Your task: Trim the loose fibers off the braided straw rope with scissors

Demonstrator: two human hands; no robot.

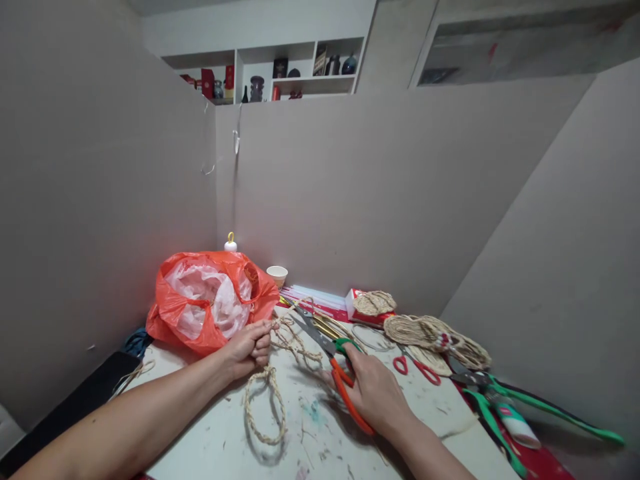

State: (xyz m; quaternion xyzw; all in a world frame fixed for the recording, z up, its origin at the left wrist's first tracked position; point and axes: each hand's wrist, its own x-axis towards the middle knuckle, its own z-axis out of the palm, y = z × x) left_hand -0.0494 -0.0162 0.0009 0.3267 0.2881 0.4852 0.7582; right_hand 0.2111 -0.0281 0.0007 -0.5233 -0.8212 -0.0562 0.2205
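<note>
A braided loop [271, 380] hangs nearest, below the left hand [254, 349], over the tabletop [210, 440]; its plaiting looks done. The left fingers clamp the cord above it, where loose strands [299, 348] remain untrimmed. The right hand [375, 387] has its fingers wrapped around scissors [327, 345], blades parted near those strands. Farther out sit a red bag [163, 307] and coiled cord [425, 331].

Left hand [254, 348] fisted, right hand [376, 392] curled; forearms [165, 407] angled inward.
</note>
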